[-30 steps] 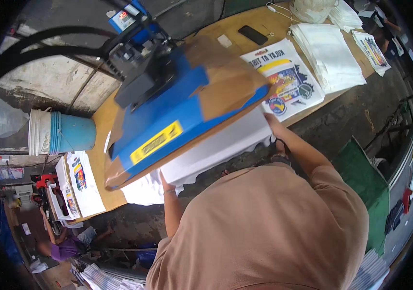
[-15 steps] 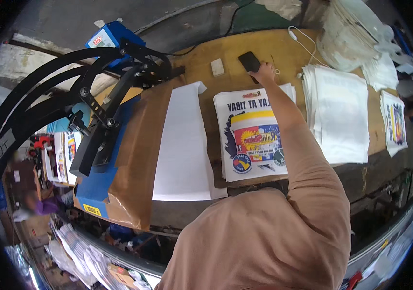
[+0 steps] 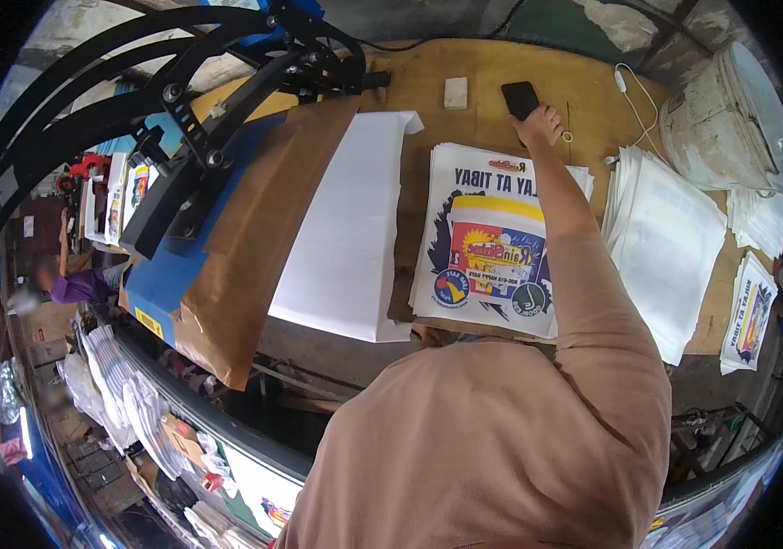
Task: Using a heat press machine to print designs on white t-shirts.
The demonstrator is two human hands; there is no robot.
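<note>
left hand hidden under torso; right hand [image 3: 540, 123] covers part of phone [image 3: 519, 97]; grip unclear.

I stand at a wooden table [image 3: 593, 82] in daylight; a grey concrete wall [image 3: 428, 18] rises behind it.

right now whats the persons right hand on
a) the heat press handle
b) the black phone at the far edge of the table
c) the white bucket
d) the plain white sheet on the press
b: the right hand reaches across the stack of printed sheets and rests on the black phone lying on the wooden table, well away from the bucket and the press.
</note>
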